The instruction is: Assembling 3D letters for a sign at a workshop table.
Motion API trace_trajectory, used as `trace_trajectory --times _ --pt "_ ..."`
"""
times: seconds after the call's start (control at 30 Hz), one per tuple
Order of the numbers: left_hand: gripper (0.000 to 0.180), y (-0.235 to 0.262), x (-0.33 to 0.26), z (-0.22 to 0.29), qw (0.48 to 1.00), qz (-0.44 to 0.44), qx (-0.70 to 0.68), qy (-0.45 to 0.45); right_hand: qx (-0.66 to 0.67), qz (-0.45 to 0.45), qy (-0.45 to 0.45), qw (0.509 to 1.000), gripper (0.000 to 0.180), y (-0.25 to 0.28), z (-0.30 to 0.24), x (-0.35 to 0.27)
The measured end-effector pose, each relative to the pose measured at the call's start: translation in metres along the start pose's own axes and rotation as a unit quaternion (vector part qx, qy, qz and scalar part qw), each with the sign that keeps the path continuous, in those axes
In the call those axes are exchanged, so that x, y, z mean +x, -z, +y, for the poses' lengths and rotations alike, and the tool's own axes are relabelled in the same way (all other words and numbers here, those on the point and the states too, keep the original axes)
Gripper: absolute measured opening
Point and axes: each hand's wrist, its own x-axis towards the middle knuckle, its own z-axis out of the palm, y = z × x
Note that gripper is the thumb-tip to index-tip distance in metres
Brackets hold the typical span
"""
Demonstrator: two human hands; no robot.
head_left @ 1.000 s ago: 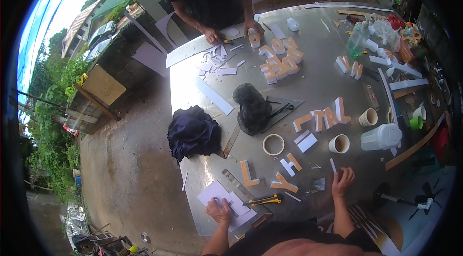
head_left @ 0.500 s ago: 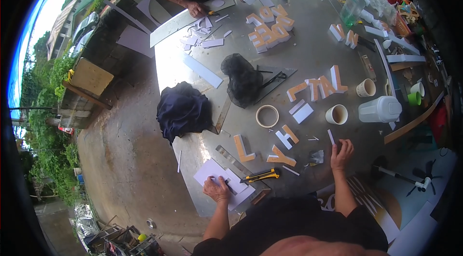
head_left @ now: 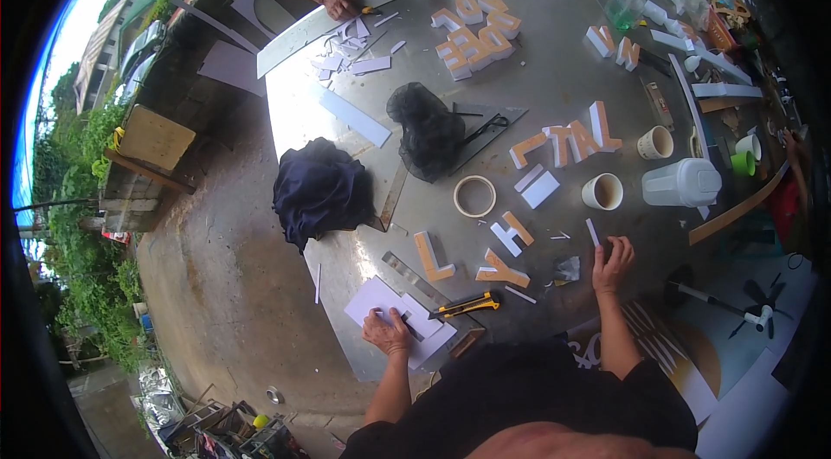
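Observation:
My left hand presses on the white sheets at the near left corner of the metal table. Its fingers are bent around a small dark strip, partly hidden by the hand. Just right of the sheets lies a yellow and black utility knife. Between the fingertips of my right hand is a thin white strip, pointing away from me. Foam letters with tan faces and white sides, among them an L, a Y and an H, lie between my hands.
A roll of tape, a cup of brown liquid and a white lidded container stand farther right. Dark cloth and a black mesh bundle lie left. Across the table, a person's hand rests beside white offcuts.
The whole view has shifted slightly. Both my hands stay in place, with the white strip still in the right one. The person's hands opposite have hardly moved.

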Motion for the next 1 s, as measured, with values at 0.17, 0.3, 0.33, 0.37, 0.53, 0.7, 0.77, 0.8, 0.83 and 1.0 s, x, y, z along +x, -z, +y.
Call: trace_trajectory --times 0.17,0.3,0.33,0.37,0.53,0.7,0.77,0.8,0.83,1.0 --pt "0.044 -0.004 -0.006 -0.004 1.0 -0.015 -0.001 -0.007 -0.007 -0.01 -0.01 1.0 0.037 0.001 0.007 -0.012" --pt "0.044 -0.01 -0.006 -0.004 1.0 -0.009 -0.006 -0.011 -0.01 0.006 -0.003 1.0 0.036 -0.005 0.012 -0.015" --pt "0.045 -0.012 -0.003 0.001 1.0 -0.005 -0.005 -0.012 -0.009 0.009 0.003 1.0 0.036 -0.005 0.014 -0.013" --pt "0.046 -0.009 -0.002 -0.001 1.0 -0.006 0.003 -0.011 0.003 0.001 -0.006 1.0 0.036 -0.002 0.005 -0.008" --pt "0.048 -0.012 0.004 -0.005 1.0 -0.014 0.019 -0.021 -0.006 -0.009 -0.011 1.0 0.038 -0.007 0.005 0.001" --pt "0.049 -0.013 0.002 0.004 1.0 -0.019 0.021 -0.003 -0.017 0.017 0.003 1.0 0.038 -0.01 0.015 -0.005" --pt "0.049 -0.014 0.0 -0.003 1.0 0.0 0.01 -0.02 -0.016 0.005 -0.001 1.0 0.038 -0.008 0.013 -0.005" --pt "0.049 -0.013 -0.002 -0.007 1.0 -0.003 0.008 -0.016 -0.018 -0.001 -0.003 1.0 0.038 -0.007 0.011 -0.005" --pt "0.048 -0.012 -0.002 -0.006 1.0 -0.007 0.005 -0.013 -0.016 -0.005 -0.003 1.0 0.038 -0.007 0.012 -0.007" --pt "0.049 -0.009 -0.002 -0.012 0.999 0.006 -0.007 -0.041 -0.017 0.003 0.006 1.0 0.037 -0.007 0.013 -0.008"
